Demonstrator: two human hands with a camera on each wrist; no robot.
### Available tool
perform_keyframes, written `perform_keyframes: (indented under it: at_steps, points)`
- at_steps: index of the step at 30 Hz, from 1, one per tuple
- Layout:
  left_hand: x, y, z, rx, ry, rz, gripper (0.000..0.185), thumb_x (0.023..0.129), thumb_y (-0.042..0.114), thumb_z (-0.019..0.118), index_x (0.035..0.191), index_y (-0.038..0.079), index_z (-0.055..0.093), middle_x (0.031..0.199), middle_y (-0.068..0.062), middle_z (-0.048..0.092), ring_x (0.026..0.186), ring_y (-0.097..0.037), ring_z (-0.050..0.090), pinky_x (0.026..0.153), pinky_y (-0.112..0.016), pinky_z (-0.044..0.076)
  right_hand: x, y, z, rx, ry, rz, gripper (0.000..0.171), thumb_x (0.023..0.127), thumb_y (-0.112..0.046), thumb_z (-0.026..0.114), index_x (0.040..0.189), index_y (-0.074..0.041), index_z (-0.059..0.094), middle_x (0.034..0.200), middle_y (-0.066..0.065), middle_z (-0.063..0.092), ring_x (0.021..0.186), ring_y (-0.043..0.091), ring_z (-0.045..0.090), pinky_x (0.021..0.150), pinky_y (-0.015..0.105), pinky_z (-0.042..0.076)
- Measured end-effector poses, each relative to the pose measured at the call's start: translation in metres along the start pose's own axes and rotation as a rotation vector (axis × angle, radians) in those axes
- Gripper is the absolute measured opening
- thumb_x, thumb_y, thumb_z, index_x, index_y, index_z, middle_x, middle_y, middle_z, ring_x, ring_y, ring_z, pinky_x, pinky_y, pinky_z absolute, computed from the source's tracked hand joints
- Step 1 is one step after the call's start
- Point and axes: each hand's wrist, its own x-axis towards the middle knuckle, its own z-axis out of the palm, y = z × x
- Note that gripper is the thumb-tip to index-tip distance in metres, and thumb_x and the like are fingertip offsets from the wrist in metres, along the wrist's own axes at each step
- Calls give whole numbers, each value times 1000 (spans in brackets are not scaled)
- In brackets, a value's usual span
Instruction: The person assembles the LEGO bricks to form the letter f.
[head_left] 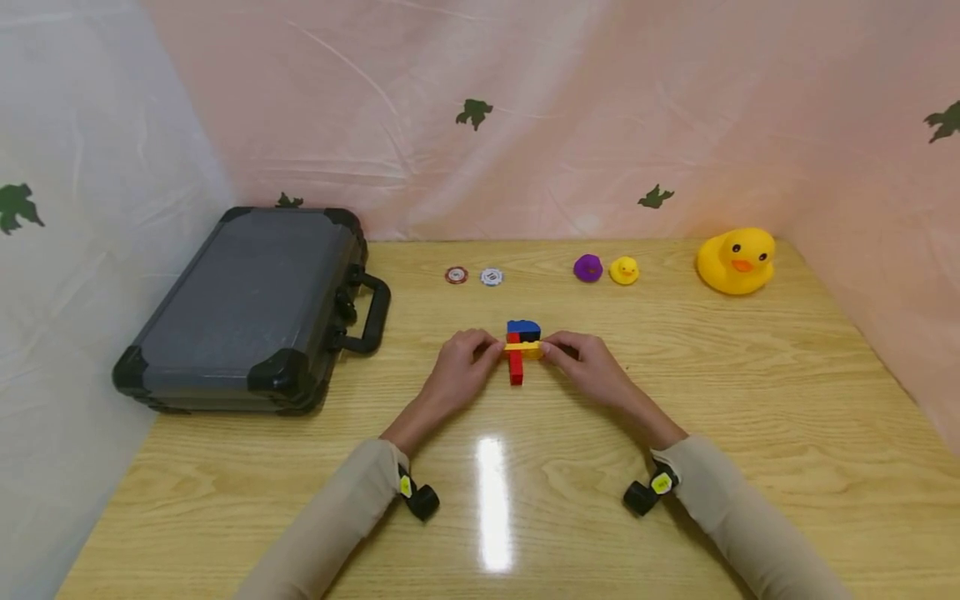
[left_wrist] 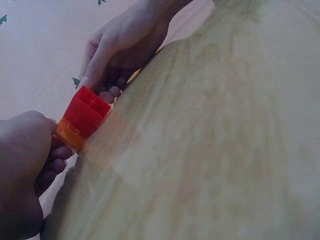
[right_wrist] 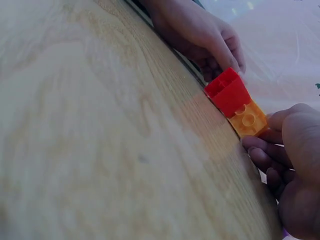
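You had your left hand point(head_left: 459, 358) and right hand point(head_left: 581, 357) both pinching the block stack point(head_left: 521, 348) mid-frame on the counter point(head_left: 675, 467), looked like mid-assembly, so next you'd need a steady press.

No text, brand or number can be read in any view. The two round chips point(head_left: 456, 275) and point(head_left: 491, 277) at the back of the desk point(head_left: 675, 500) carry small marks, but they are too small to read. The yellow tags point(head_left: 406, 487) and point(head_left: 662, 482) at the wrists are blurred too.
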Motion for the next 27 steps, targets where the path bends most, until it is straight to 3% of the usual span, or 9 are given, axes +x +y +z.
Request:
perform_keyframes:
  at_steps: [12,22,27]
  points:
    - [3,-1,-1,20,5,16,24,107,25,60,107,5,74,101,-5,71,95,-23,60,88,-41,50,1,-3,0,-38,12,17,25,107,-16,60,119,2,73,112,12,73,99,27,63,94,47,51]
    - [2,-3,-2,9,-17,-34,29,108,28,59,114,4,73,107,-6,70,100,-23,60,91,-40,51,-1,0,-2,-38,4,32,32,109,-22,57,124,2,71,116,14,72,105,29,64,97,50,51]
    - [-2,-2,-14,50,-18,-69,33,108,33,57,120,6,72,115,-5,68,106,-23,58,95,-41,50,-7,4,-11,-24,28,37,37,110,-27,53,125,1,70,112,12,73,101,27,64,93,47,52]
